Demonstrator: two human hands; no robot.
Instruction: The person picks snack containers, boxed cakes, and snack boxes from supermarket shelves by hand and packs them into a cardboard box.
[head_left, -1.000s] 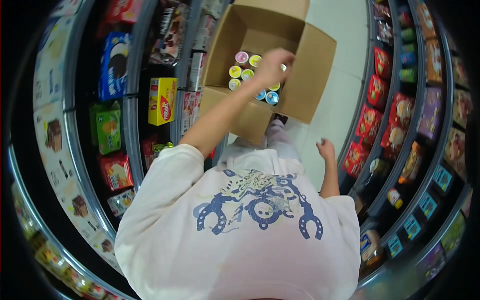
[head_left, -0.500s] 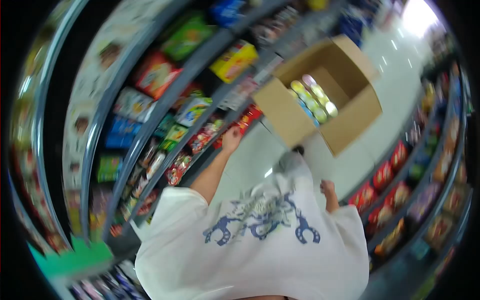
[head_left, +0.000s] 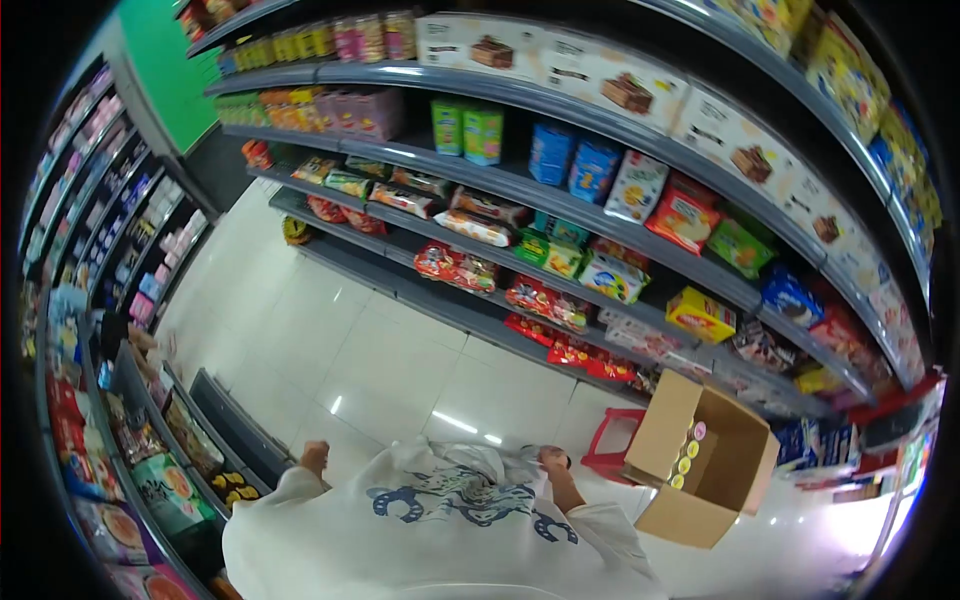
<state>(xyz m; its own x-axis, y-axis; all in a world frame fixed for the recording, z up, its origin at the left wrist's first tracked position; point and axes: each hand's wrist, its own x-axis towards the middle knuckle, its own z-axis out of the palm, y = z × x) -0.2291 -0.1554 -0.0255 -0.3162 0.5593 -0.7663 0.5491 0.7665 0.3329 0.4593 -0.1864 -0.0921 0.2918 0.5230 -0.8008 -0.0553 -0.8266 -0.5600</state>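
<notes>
My left hand (head_left: 315, 457) hangs low over the floor at my left side, its fingers loosely curled and nothing seen in them. My right hand (head_left: 552, 457) is at my right side, also curled, nearest to a red plastic stool (head_left: 608, 437). Beside that stands an open cardboard box (head_left: 655, 428) with its flaps spread. Inside, along one wall, is a row of small round containers with yellow-green and pink lids (head_left: 685, 466). Neither hand touches the box. My white shirt covers part of both arms.
A long shelf unit (head_left: 560, 100) holds cake boxes (head_left: 640, 95), bagged snacks and red packets (head_left: 455, 266). To the left, another shelf (head_left: 200, 440) carries packaged food. Tiled floor (head_left: 370, 340) runs between them. A green wall (head_left: 175, 70) is at the far left end.
My view has turned left along the aisle, so the box now appears at the lower right. My left hand no longer appears against the snack shelf; my right hand is now nearer the box in view.
</notes>
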